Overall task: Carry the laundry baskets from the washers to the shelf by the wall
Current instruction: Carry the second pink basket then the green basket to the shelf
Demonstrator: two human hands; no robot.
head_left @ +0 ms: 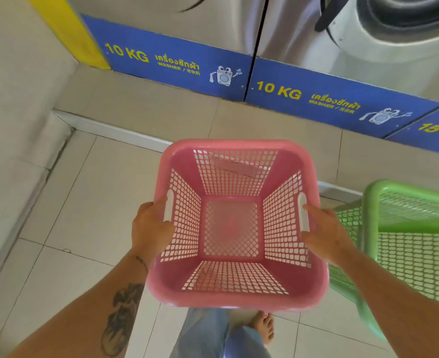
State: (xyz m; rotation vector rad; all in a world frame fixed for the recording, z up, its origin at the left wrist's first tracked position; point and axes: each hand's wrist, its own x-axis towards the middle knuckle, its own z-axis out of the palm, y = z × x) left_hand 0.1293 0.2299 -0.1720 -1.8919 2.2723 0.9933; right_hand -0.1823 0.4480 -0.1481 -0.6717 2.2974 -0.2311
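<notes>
Over the floor, before the washers: a pink basket (235, 226) is held up in both hands, its mouth facing the camera.
Pink basket contents: nothing shows inside; floor tiles show through the mesh bottom and walls.
Left hand (151, 228): its grip is clamped on the basket's left rim beside the white handle slot, fingers wrapped under the edge.
Right hand (324, 235): its grip is clamped on the right rim, fingers along the other white slot.
Green basket (409, 244): just beside the pink one on its right, partly out of frame; nothing shows in its visible part.
Floor (66, 228): pale square tiles, with a raised step (115, 131) running toward the machines.
Washers (239, 24): steel fronts above blue panels (172, 60) marked "10 KG".
Below: jeans and a bare foot (263, 328).
</notes>
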